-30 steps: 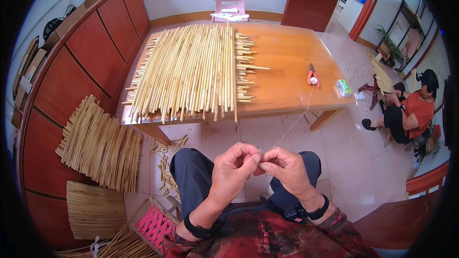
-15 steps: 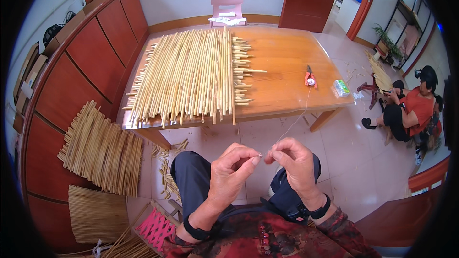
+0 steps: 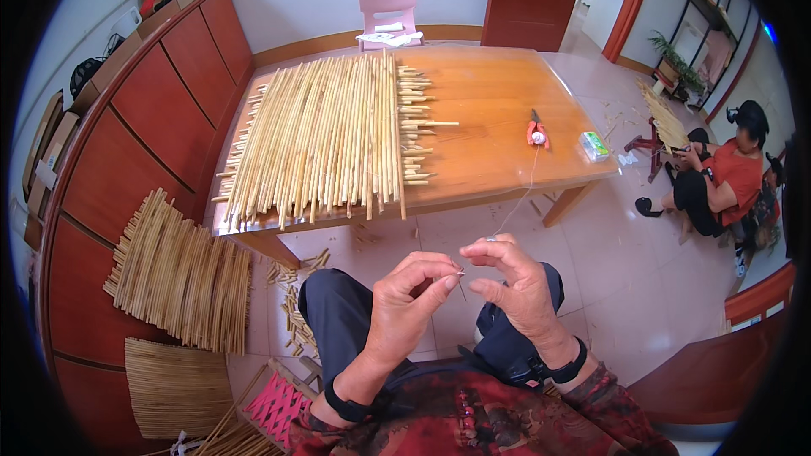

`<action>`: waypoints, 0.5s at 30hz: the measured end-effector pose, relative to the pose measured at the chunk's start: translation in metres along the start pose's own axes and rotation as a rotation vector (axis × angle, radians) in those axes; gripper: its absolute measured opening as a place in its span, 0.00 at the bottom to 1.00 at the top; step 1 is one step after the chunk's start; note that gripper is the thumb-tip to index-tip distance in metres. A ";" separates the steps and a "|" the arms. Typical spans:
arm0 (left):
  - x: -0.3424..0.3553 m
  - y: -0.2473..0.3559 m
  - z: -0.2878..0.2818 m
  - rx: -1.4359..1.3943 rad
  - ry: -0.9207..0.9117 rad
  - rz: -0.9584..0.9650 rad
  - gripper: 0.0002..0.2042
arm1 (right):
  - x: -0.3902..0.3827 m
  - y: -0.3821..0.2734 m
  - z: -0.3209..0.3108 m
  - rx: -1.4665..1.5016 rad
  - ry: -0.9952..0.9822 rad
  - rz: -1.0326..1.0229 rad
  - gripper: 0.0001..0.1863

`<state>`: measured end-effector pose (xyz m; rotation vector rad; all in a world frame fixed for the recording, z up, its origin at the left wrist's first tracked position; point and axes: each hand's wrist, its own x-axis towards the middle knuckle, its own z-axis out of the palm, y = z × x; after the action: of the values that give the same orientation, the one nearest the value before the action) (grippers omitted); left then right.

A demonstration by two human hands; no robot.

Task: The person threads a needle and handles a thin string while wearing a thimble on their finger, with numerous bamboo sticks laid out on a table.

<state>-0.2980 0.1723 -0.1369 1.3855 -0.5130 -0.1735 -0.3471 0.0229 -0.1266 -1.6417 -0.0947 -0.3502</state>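
Note:
Above my lap, my left hand (image 3: 411, 297) is closed in a pinch, thumb against forefinger. A thin strand, apparently thread, sticks out at its fingertips, with a fine dark length hanging below; whether a needle is there is too small to tell. Just to the right, my right hand (image 3: 519, 294) has thumb and fingers apart, with nothing visible between them. A pale thread (image 3: 527, 194) runs from a small white spool (image 3: 538, 138) on the table down behind my right fingers. Red-handled pliers (image 3: 533, 122) lie against that spool.
Many cane sticks (image 3: 325, 135) lie side by side on the wooden table (image 3: 498, 93), near a small green-and-white box (image 3: 594, 146). More stick mats (image 3: 182, 274) lean on red cabinets (image 3: 165, 76) at left. Cut pieces (image 3: 297, 321) litter the floor. Another person (image 3: 733, 173) sits at right.
My right thumb and fingers have parted from their pinch, and the hand has opened. My left hand keeps its pinch. The view has shifted slightly.

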 end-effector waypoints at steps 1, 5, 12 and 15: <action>0.000 0.000 0.001 0.071 -0.003 0.057 0.02 | 0.001 -0.004 -0.003 -0.220 0.005 -0.103 0.10; -0.002 0.003 0.005 0.031 -0.009 0.023 0.02 | -0.001 -0.004 0.000 -0.248 0.004 -0.148 0.09; -0.002 0.002 0.002 -0.084 -0.107 -0.100 0.02 | -0.003 0.006 -0.002 -0.186 0.042 -0.158 0.03; -0.002 0.000 -0.002 -0.276 -0.124 -0.246 0.03 | -0.003 0.007 -0.002 -0.080 0.026 -0.104 0.02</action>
<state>-0.2988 0.1751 -0.1374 1.1683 -0.4027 -0.5143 -0.3484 0.0206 -0.1338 -1.7146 -0.1480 -0.4599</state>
